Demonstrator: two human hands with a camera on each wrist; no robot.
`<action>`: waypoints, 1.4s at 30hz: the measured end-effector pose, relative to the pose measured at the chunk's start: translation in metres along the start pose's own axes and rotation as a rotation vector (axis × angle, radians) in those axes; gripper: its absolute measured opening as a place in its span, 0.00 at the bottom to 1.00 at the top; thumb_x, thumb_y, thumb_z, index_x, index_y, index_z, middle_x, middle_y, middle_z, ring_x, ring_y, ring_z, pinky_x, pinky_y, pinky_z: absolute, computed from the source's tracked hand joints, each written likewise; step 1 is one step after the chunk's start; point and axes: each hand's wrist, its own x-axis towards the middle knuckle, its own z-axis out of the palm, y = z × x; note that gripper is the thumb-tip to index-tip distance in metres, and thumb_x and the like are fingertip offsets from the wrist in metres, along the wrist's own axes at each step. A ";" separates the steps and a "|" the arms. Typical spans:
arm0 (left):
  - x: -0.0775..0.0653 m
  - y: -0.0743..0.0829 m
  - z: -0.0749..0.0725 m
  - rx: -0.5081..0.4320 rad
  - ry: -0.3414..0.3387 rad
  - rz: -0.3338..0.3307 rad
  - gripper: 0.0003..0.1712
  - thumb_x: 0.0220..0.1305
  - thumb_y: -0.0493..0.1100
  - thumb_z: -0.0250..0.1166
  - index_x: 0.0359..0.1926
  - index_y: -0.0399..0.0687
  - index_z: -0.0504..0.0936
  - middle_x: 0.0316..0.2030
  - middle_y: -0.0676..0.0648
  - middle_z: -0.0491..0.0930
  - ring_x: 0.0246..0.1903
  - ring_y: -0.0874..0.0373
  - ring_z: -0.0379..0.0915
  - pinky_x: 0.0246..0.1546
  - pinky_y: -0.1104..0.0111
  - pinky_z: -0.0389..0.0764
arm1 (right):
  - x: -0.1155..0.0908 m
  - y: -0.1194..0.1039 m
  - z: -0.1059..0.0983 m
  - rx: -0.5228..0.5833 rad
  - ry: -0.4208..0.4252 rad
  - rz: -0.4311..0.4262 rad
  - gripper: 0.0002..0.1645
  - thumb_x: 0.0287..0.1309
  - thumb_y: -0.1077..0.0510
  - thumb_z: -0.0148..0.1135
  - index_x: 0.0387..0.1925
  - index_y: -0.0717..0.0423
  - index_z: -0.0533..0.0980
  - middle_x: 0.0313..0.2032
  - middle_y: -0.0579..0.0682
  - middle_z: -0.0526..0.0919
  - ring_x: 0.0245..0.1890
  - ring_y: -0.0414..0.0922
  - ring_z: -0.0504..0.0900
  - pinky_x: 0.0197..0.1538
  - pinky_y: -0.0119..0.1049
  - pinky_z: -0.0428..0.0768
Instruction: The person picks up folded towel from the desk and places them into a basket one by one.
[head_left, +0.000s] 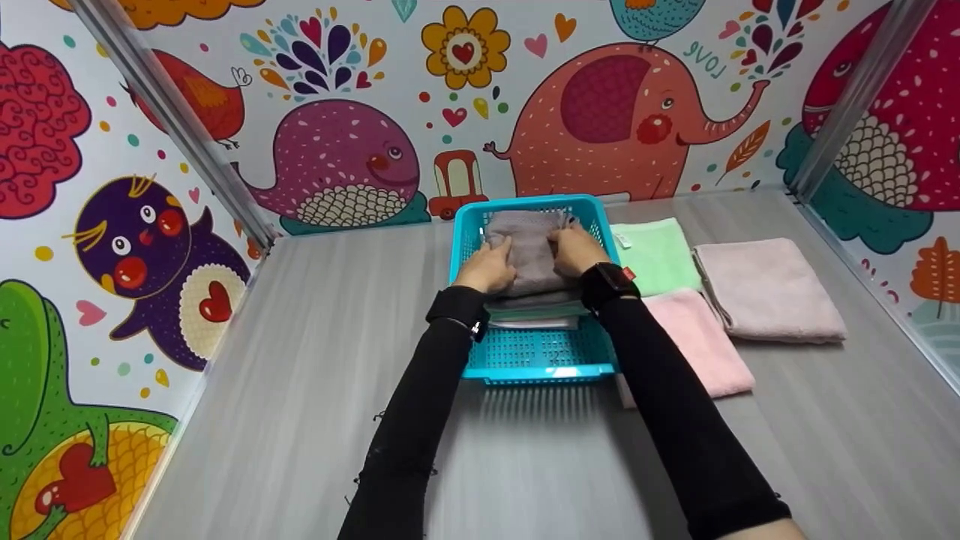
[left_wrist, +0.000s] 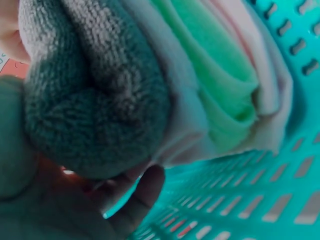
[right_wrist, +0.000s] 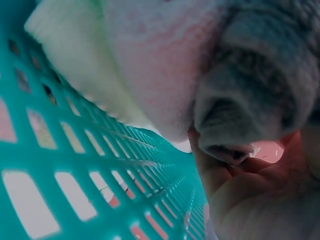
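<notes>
Inside a turquoise perforated basket [head_left: 540, 373], both hands are on a folded grey-brown towel [head_left: 534, 259]. The left hand [head_left: 487, 268] grips its left side, thumb on top; in the left wrist view the fingers [left_wrist: 145, 192] curl beneath the thick fold. My right hand [head_left: 577, 249] holds the opposite side, and the right wrist view has its fingers under the rolled edge [right_wrist: 235, 125]. Other folded towels stand packed against it in the basket, among them a light green towel [left_wrist: 220, 75] and a pale pink one [right_wrist: 160, 65].
Right of the basket lie a folded green towel [head_left: 660, 259], a pink towel [head_left: 705, 341] and a thicker beige-pink towel [head_left: 772, 289] on the grey tabletop [head_left: 337, 360]. Cartoon-printed panels with metal corner posts [head_left: 172, 120] enclose the back and sides.
</notes>
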 end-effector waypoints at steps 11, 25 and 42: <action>0.000 0.002 0.002 0.010 0.003 0.002 0.36 0.81 0.44 0.49 0.84 0.53 0.48 0.81 0.31 0.47 0.80 0.37 0.45 0.79 0.51 0.55 | 0.002 0.004 0.003 -0.035 0.006 -0.017 0.34 0.56 0.70 0.61 0.67 0.63 0.75 0.69 0.76 0.68 0.73 0.70 0.64 0.71 0.60 0.69; 0.001 0.004 0.002 0.022 0.016 0.016 0.36 0.82 0.44 0.49 0.84 0.53 0.49 0.79 0.28 0.49 0.79 0.35 0.48 0.77 0.50 0.58 | 0.002 0.005 0.002 -0.059 0.008 -0.009 0.33 0.58 0.69 0.58 0.67 0.62 0.75 0.69 0.75 0.69 0.73 0.71 0.63 0.72 0.60 0.69; -0.016 -0.003 -0.022 -0.077 0.045 0.143 0.33 0.78 0.44 0.57 0.79 0.47 0.63 0.75 0.39 0.67 0.77 0.42 0.58 0.76 0.51 0.62 | -0.001 -0.002 0.004 -0.045 0.014 0.003 0.32 0.63 0.69 0.57 0.69 0.62 0.74 0.69 0.72 0.71 0.70 0.68 0.69 0.70 0.58 0.71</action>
